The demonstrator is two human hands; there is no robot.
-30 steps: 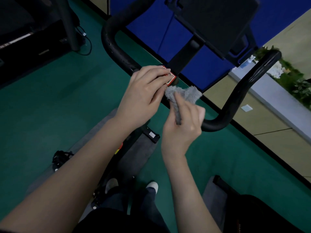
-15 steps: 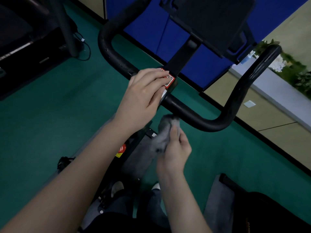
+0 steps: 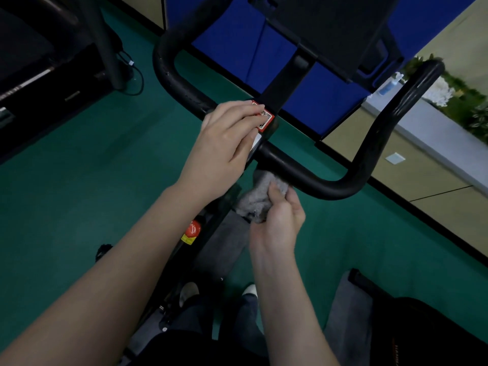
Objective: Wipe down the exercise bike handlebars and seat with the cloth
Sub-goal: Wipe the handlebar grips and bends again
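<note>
the grey cloth (image 3: 257, 200) was bunched up in the right hand (image 3: 277, 228), whose fingers were curled round it with the thumb pressed onto its top. the cloth stuck out above and to the left of that hand, and its upper edge met the underside of the black handlebars (image 3: 317, 180), just to the right of the centre post. most of the cloth hung just below the bar rather than wrapped over it.

the left hand (image 3: 227, 140) lay on the middle of the handlebars, above and to the left of the cloth and not touching it. its fingers were nearly straight and laid flat across the bar, holding nothing, their tips reaching a red-edged sticker (image 3: 266, 119) on the clamp. whether the thumb hooked beneath the bar could not be told.

from the centre the bars curved up on both sides, the right one ending near a pale ledge with plants (image 3: 459, 107). a dark console (image 3: 330, 27) sat above the post, with blue panels (image 3: 232, 35) behind it. below the left forearm a red knob (image 3: 192, 229) showed on the frame, over a grey mat (image 3: 224, 244) on the green floor (image 3: 79, 167). two pale shoe toes (image 3: 249, 289) showed near the bottom.
</note>
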